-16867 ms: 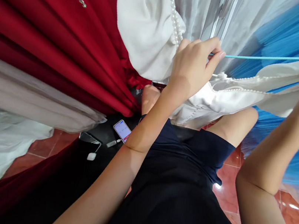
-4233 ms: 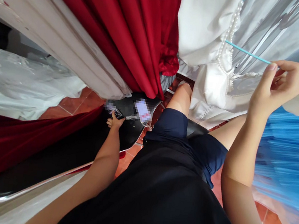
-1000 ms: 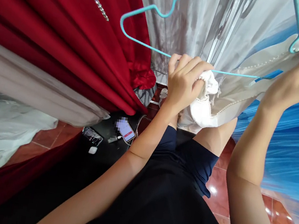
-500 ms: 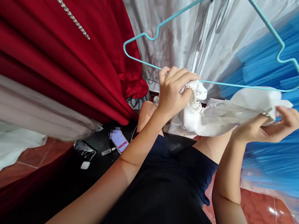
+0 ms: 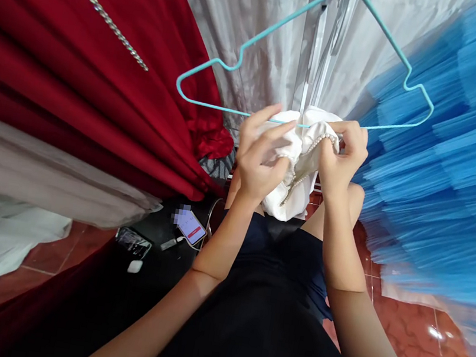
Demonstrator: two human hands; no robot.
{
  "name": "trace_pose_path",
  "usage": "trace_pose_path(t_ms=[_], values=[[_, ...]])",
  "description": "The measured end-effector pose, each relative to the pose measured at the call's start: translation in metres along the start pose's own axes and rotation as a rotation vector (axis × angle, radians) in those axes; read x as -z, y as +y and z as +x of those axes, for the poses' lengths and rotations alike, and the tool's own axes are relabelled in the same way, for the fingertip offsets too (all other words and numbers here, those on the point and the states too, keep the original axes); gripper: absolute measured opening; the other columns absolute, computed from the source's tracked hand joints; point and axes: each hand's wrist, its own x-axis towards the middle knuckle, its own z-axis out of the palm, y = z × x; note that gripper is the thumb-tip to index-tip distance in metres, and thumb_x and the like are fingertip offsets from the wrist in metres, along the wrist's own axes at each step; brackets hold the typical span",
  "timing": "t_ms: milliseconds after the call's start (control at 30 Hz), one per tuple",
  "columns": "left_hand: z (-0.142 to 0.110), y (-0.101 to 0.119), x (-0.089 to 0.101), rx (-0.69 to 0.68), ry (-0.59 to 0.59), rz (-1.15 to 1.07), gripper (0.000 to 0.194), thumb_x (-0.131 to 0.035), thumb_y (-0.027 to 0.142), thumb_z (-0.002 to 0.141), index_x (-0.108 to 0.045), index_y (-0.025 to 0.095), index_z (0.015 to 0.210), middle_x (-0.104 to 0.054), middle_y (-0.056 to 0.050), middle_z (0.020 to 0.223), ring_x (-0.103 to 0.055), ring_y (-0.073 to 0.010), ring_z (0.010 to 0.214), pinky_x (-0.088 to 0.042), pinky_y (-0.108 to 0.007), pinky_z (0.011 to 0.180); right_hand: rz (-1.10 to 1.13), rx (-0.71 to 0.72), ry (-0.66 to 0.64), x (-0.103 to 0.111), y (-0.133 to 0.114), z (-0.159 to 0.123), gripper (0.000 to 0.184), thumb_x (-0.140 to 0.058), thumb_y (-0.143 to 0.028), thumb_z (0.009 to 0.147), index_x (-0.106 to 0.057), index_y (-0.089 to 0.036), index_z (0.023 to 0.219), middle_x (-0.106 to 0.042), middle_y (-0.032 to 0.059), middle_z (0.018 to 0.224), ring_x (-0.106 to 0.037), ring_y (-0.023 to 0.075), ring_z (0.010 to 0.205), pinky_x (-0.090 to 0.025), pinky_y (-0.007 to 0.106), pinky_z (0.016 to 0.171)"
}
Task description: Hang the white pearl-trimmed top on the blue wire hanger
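A white garment with pearl-beaded edging [image 5: 288,201] is gathered between my two hands at the bottom bar of a light blue clothes hanger [image 5: 288,20]. My left hand [image 5: 263,155] pinches the garment on the left, its fingers curled at the bar. On the right, my right hand [image 5: 343,155] grips the beaded edge, thumb inside the fold and fingers against the bar. White cloth rises above the bar beside both hands. The lower part of the garment hangs over my lap. Folds hide the garment's full shape.
Red fabric [image 5: 111,100] with a beaded strip [image 5: 98,5] hangs at left, blue tulle [image 5: 435,172] at right, and white cloth [image 5: 267,45] behind. A lit phone [image 5: 192,228], a second phone [image 5: 133,243] and a white earbud case [image 5: 134,266] lie on a black surface. Red tiles [image 5: 424,337] cover the floor.
My right hand has moved left, bringing its end of the garment close to my left hand, so the stretched cloth is now bunched. The hanger has shifted left and tilted slightly.
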Motion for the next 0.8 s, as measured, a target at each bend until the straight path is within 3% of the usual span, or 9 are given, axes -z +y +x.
trace_pose_path(t_ms=[67, 133, 267, 400, 500, 600, 667, 700, 800], values=[[-0.010, -0.017, 0.010, 0.063, 0.291, -0.056, 0.030, -0.058, 0.017, 0.088, -0.066, 0.021, 0.117, -0.063, -0.006, 0.112, -0.065, -0.0213, 0.105, -0.055, -0.041, 0.096, -0.023, 0.003, -0.005, -0.001, 0.001, 0.004, 0.018, -0.047, -0.016, 0.096, -0.063, -0.022, 0.090, -0.060, 0.0016, 0.089, -0.058, 0.0186, 0.094, -0.051, 0.043, 0.096], [-0.013, -0.044, 0.023, 0.190, 0.435, -0.073, 0.025, -0.056, 0.019, 0.088, -0.062, 0.019, 0.112, -0.060, -0.003, 0.099, -0.062, -0.0154, 0.083, -0.055, -0.033, 0.078, -0.038, 0.016, -0.004, -0.002, 0.002, 0.007, 0.018, -0.048, -0.016, 0.096, -0.062, -0.021, 0.088, -0.059, 0.0014, 0.088, -0.058, 0.0182, 0.092, -0.051, 0.043, 0.095], [0.012, -0.102, 0.058, 0.326, 0.436, -0.177, 0.025, -0.069, 0.023, 0.084, -0.058, 0.018, 0.105, -0.058, 0.000, 0.092, -0.054, -0.0093, 0.067, -0.049, -0.030, 0.066, -0.047, 0.032, 0.010, -0.002, 0.004, 0.008, 0.016, -0.049, -0.016, 0.096, -0.061, -0.022, 0.087, -0.059, 0.0012, 0.085, -0.057, 0.0183, 0.089, -0.051, 0.042, 0.092], [0.072, -0.124, 0.087, 0.122, 0.466, -0.171, 0.021, -0.074, 0.033, 0.090, -0.058, 0.023, 0.100, -0.057, 0.000, 0.097, -0.059, -0.0127, 0.077, -0.051, -0.034, 0.069, -0.078, 0.027, 0.037, 0.007, 0.002, 0.009, 0.015, -0.051, -0.018, 0.096, -0.061, -0.022, 0.086, -0.060, 0.0015, 0.084, -0.057, 0.0192, 0.088, -0.050, 0.043, 0.091], [0.117, -0.108, 0.091, 0.026, 0.292, -0.111, 0.018, -0.078, 0.032, 0.092, -0.062, 0.028, 0.098, -0.057, 0.000, 0.101, -0.064, -0.0178, 0.087, -0.053, -0.036, 0.070, -0.060, 0.043, 0.049, 0.012, 0.000, 0.011, 0.013, -0.054, -0.016, 0.093, -0.062, -0.022, 0.085, -0.061, 0.0011, 0.082, -0.055, 0.0188, 0.085, -0.050, 0.042, 0.089], [0.140, -0.073, 0.075, -0.018, 0.133, -0.024, 0.015, -0.072, 0.014, 0.090, -0.065, 0.025, 0.097, -0.060, 0.000, 0.097, -0.052, -0.0115, 0.066, -0.047, -0.032, 0.063, -0.051, 0.053, 0.066, 0.012, -0.004, 0.008, 0.014, -0.054, -0.015, 0.091, -0.063, -0.023, 0.085, -0.062, 0.0010, 0.082, -0.054, 0.0183, 0.083, -0.049, 0.041, 0.087], [0.139, -0.049, 0.058, -0.083, 0.107, 0.011, 0.020, -0.073, 0.009, 0.084, -0.063, 0.022, 0.095, -0.058, 0.001, 0.088, -0.042, -0.0102, 0.058, -0.040, -0.031, 0.055, -0.046, 0.048, 0.078, 0.009, -0.007, 0.005, 0.014, -0.054, -0.015, 0.092, -0.063, -0.023, 0.085, -0.062, 0.0010, 0.082, -0.054, 0.0184, 0.082, -0.049, 0.040, 0.084], [0.134, -0.037, 0.050, -0.097, 0.092, 0.035, 0.021, -0.075, 0.011, 0.084, -0.063, 0.023, 0.097, -0.057, 0.000, 0.087, -0.046, -0.0119, 0.061, -0.041, -0.032, 0.056, -0.042, 0.043, 0.086, 0.007, -0.007, 0.004, 0.014, -0.054, -0.015, 0.092, -0.062, -0.023, 0.084, -0.061, 0.0010, 0.081, -0.054, 0.0185, 0.082, -0.049, 0.039, 0.083], [0.102, -0.011, 0.025, -0.151, 0.163, 0.070, 0.016, -0.072, 0.038, 0.100, -0.066, 0.028, 0.112, -0.060, -0.006, 0.110, -0.064, -0.0238, 0.107, -0.055, -0.041, 0.084, -0.032, 0.036, 0.123, 0.003, -0.008, 0.003, 0.014, -0.054, -0.017, 0.092, -0.061, -0.023, 0.082, -0.060, 0.0007, 0.080, -0.055, 0.0184, 0.081, -0.049, 0.039, 0.082]])
